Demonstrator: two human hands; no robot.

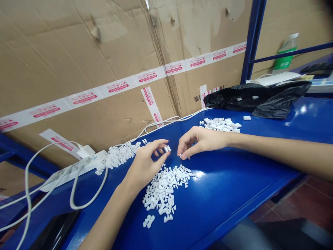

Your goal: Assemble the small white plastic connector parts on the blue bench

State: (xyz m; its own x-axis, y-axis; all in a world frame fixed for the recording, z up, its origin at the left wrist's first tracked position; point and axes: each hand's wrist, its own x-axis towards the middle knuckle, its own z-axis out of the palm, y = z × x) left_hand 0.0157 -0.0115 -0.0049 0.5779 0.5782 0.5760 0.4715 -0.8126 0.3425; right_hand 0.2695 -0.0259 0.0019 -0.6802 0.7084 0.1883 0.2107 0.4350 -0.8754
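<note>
Between the thumb and fingers of my left hand (149, 159) is a small white plastic block (167, 148). My right hand (199, 142), a little to the right, pinches a tiny white plastic piece (180, 156); its shape is mostly hidden by the fingertips. The two hands are close but apart. Just below them a loose pile of small white bone-shaped pieces (166, 189) lies on the blue tabletop (221, 194). Behind my left hand spreads another heap of white pieces (122, 154). Beyond my right wrist sits a group of white blocks (221, 124).
A black plastic bag (275, 99) holding a few white pieces lies at the back right. A power strip (73, 172) with white cables runs along the left, near a dark phone (56, 231). Cardboard (117, 52) walls the back. A bottle (286, 55) stands beyond a blue frame.
</note>
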